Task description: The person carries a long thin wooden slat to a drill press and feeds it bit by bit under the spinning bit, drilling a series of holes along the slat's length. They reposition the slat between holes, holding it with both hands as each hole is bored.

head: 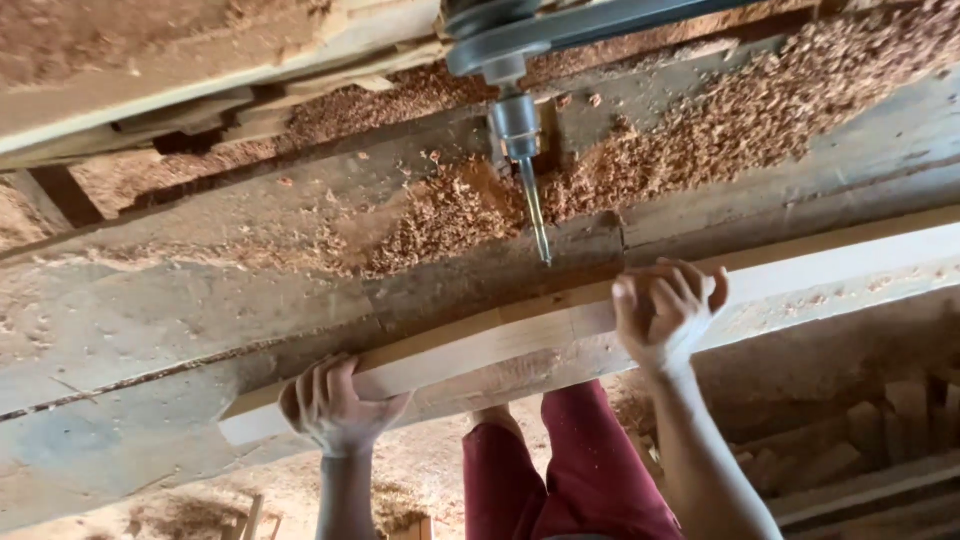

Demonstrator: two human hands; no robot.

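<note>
A long pale wooden plank (520, 330) lies on its side along the near edge of a worn machine table (150, 330). My left hand (335, 405) grips the plank near its left end, fingers curled over the top. My right hand (665, 310) clasps it further right, fingers wrapped over its upper edge. A horizontal drill bit (537, 215) in a metal chuck (515, 125) points toward the plank's side face, its tip just short of the wood between my two hands.
Reddish wood shavings (720, 120) are heaped on the table around the chuck. A belt pulley (495, 45) sits behind the chuck. Cut wooden pieces (880, 440) are stacked on the floor at the right. My legs in dark red trousers (570, 470) stand below.
</note>
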